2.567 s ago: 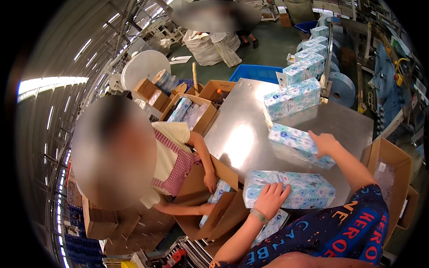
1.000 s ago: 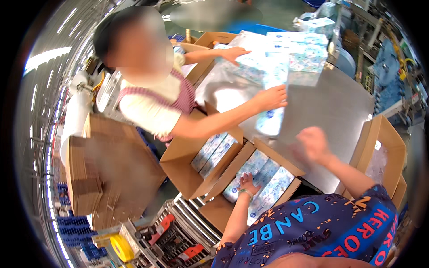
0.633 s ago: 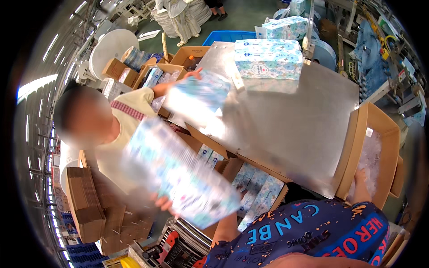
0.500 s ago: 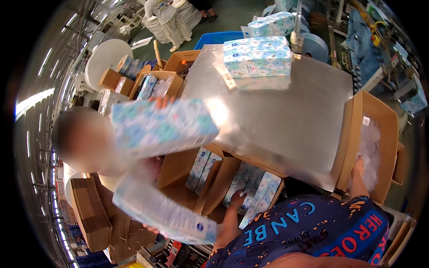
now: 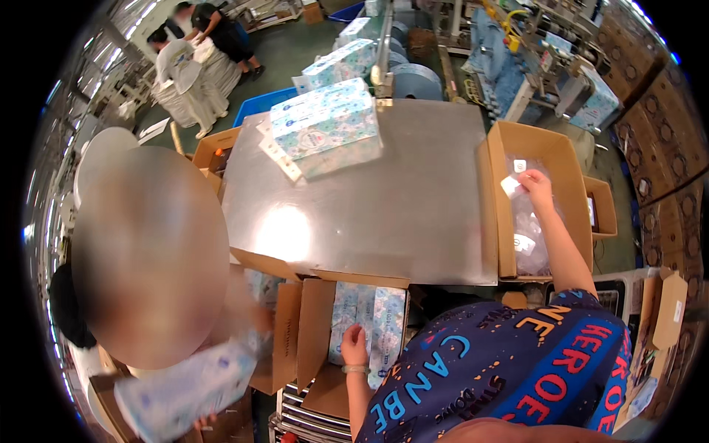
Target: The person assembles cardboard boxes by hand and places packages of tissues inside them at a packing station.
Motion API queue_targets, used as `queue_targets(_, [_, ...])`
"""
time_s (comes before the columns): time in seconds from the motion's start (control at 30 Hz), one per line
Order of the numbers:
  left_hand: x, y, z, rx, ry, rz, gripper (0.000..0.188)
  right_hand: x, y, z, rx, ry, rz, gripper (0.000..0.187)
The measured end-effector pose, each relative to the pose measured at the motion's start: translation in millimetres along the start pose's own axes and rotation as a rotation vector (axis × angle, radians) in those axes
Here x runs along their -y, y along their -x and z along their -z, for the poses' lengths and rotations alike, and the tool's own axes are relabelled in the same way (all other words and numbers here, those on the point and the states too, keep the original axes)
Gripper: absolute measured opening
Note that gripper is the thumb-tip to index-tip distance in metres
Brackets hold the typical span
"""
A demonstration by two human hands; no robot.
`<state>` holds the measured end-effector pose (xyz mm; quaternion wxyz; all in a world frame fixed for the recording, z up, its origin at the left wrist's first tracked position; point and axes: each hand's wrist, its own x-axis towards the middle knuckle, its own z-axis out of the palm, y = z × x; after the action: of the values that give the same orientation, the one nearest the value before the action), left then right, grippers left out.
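Observation:
My left hand (image 5: 354, 344), a band around its wrist, is over an open carton (image 5: 314, 317) holding upright blue-and-white floral tissue packs (image 5: 388, 325). Its fingers are curled together; whatever they may hold is hidden. At the right, my right hand (image 5: 538, 186) pinches a clear plastic piece with a whitish patch (image 5: 511, 186), just above a tall carton (image 5: 493, 207). Crumpled clear plastic bags (image 5: 533, 255) with white labels fill that carton. To my left a co-worker holds a similar floral pack (image 5: 185, 391), blurred by motion.
A metal table (image 5: 413, 192) spans the middle, with a large floral pack (image 5: 325, 118) at its far left. Beyond are a blue bin (image 5: 258, 103), film rolls (image 5: 417, 85) and machinery. Two other people stand at the far left. A second open carton (image 5: 286, 336) adjoins mine.
The view has turned right. My right hand has lifted out of the bags with a plastic piece. My left hand has risen from the packs. The co-worker has moved packs down and left.

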<state>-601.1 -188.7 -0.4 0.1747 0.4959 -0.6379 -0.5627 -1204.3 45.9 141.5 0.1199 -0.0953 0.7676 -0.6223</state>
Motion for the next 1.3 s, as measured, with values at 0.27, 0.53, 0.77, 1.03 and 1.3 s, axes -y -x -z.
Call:
queue_targets(0.27, [-188.7, 1.5, -50.5, 0.324, 0.954, 0.050, 0.062, 58.8, 185.5, -259.6, 1.091, -0.101, -0.071, 0.010])
queue_targets(0.53, [-46.0, 9.3, 6.0, -0.292, -0.245, -0.099, 0.043, 92.4, 95.2, -387.1, 0.677, 0.389, 0.918, 0.043])
queue_targets(0.77, [-34.6, 3.2, 1.1, -0.195, -0.379, -0.002, 0.041, 119.3, -168.3, -462.2, 0.472, 1.154, 0.878, 0.087])
queue_targets(1.03, [-176.5, -55.5, -21.1, -0.270, -0.325, -0.278, 0.017, 112.2, -147.2, -541.7, 0.590, 0.866, 1.150, 0.090])
queue_targets(1.3, [-270.4, -163.8, -30.0, -0.168, -0.647, -0.671, 0.037, 109.1, -104.0, -502.4, 1.213, 0.881, 0.916, 0.107])
